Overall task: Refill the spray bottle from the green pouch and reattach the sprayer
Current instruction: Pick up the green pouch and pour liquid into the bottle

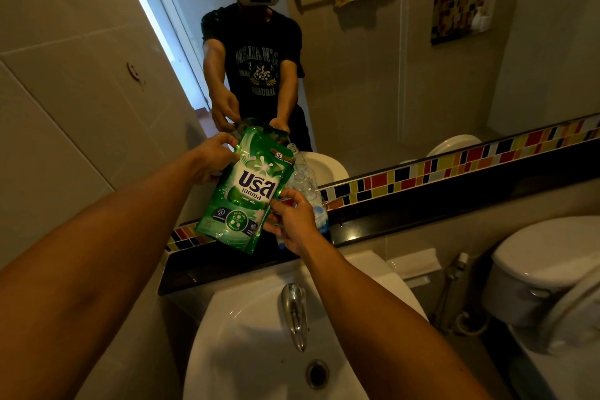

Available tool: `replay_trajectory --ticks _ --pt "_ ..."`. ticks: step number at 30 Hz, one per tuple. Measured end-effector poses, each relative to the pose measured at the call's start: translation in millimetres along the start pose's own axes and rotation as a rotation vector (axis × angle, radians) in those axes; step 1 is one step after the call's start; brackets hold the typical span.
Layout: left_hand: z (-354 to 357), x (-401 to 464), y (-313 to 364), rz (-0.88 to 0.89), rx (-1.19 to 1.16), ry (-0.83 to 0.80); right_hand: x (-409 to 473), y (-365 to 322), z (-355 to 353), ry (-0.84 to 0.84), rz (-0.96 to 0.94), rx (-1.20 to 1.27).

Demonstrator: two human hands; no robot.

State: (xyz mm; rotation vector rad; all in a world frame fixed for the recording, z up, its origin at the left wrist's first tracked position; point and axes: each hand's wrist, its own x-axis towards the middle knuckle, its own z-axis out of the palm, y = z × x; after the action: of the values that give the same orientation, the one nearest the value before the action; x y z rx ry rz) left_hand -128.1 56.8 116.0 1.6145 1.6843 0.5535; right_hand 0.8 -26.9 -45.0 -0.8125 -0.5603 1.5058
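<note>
Above the white sink [246, 328], the dark counter [406, 214] runs under the mirror and carries the clear spray bottle [306, 187] near its left end, its neck open and no sprayer in view. The green pouch [248, 188] hangs tilted just left of the bottle. The left hand [212, 161] pinches its upper edge; the right hand [290, 221] pinches its lower right side. To pour cleanly, I'd bring the pouch's top corner right over the neck, then tip slowly
</note>
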Motion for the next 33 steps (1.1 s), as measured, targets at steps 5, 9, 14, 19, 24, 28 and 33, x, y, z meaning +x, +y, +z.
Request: replay_trajectory --ticks 5,9,14,19,24,28,33 --pt "1.4 -1.5 1.7 0.002 0.0 -0.003 1.5 0.2 -0.7 0.003 0.001 0.004" --pt "2.6 -3.2 3.5 0.007 0.002 -0.001 0.8 -0.5 -1.3 0.004 0.006 0.016" --pt "2.7 -3.3 3.0 0.012 0.008 -0.004 0.7 -0.3 -0.7 0.013 0.009 0.014" --pt "2.5 -3.0 2.7 0.017 0.014 -0.007 0.4 0.2 -1.4 0.005 0.007 0.02" --pt "1.6 -4.7 2.6 0.015 0.013 -0.012 0.1 0.1 -1.1 -0.003 0.003 0.016" --pt "0.8 -4.2 1.5 0.008 0.003 -0.005 0.6 -0.2 -1.4 -0.001 0.003 0.002" --pt "0.3 -2.6 0.2 0.008 0.001 0.003 1.3 0.8 -1.2 0.002 0.005 0.001"
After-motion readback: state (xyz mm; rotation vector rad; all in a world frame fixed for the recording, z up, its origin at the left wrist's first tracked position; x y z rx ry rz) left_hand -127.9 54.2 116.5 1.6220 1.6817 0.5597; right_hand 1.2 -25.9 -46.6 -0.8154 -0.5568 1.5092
